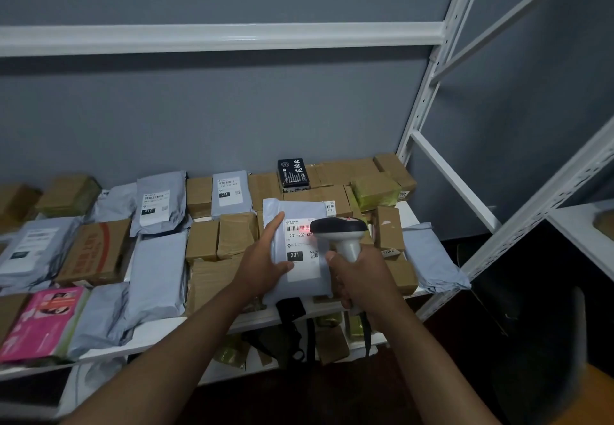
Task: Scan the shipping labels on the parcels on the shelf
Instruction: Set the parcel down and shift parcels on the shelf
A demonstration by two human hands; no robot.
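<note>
A grey poly-mailer parcel (300, 211) is tilted up over the shelf's front right part, its white shipping label (300, 251) facing me with "231" printed on it. My left hand (265, 258) holds the parcel's left edge, fingers flat on its front and thumb on the label's lower corner. My right hand (362, 275) grips the handle of a grey handheld barcode scanner (342, 230), whose head points at the label. A red scan line glows on the barcode near the label's top.
The white metal shelf (159, 328) is packed with brown cartons (236, 235), grey mailers (159, 271), a pink parcel (43, 321) at front left and a black box (294, 172) at the back. More parcels lie on the level below. A white upright post (428, 92) stands at right.
</note>
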